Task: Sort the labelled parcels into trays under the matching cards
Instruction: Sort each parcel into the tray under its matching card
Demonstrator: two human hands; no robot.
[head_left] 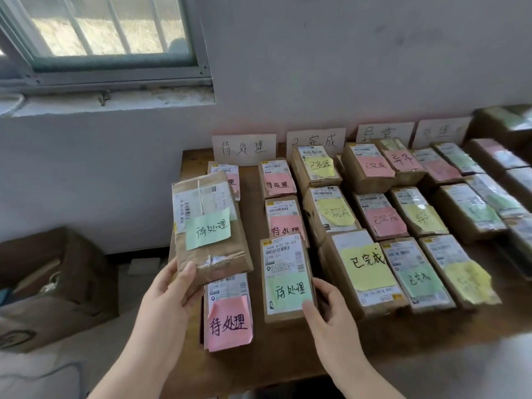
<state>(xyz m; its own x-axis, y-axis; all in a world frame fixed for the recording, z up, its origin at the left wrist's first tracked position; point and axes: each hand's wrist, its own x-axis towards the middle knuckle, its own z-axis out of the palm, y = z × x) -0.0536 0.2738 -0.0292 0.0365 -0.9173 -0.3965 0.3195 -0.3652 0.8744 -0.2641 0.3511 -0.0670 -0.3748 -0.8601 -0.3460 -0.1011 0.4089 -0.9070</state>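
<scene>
Two bare forearms reach in from the bottom edge. Beyond and beneath the fingers spreads a brown wooden table (273,355) covered with rows of parcels. Left of the left fingers, down on the floor, sits an open brown cardboard box (57,283).

The left hand (169,286) grips the near short end of a large taped brown cardboard parcel with a green note (210,226). The thumb lies flat on top and the other fingers curl underneath, mostly hidden. This parcel is lifted over the table's left edge. Its long axis runs away from the fingers towards the wall, leaning a little left, and its handwriting reads upright to the wearer.

Just below the left thumb, partly covered by the held parcel, a brown parcel with a pink note (229,315) lies flat with its long axis pointing the same way.

The right hand (328,309) pinches the near right corner of a smaller brown parcel with a white label and green note (286,279). The thumb is on the note and the forefinger runs along the right side. It lies flat, long axis pointing away from the fingers.

Far beyond both sets of fingertips, a white handwritten paper card (244,148) stands against the wall, heading these left columns.
</scene>
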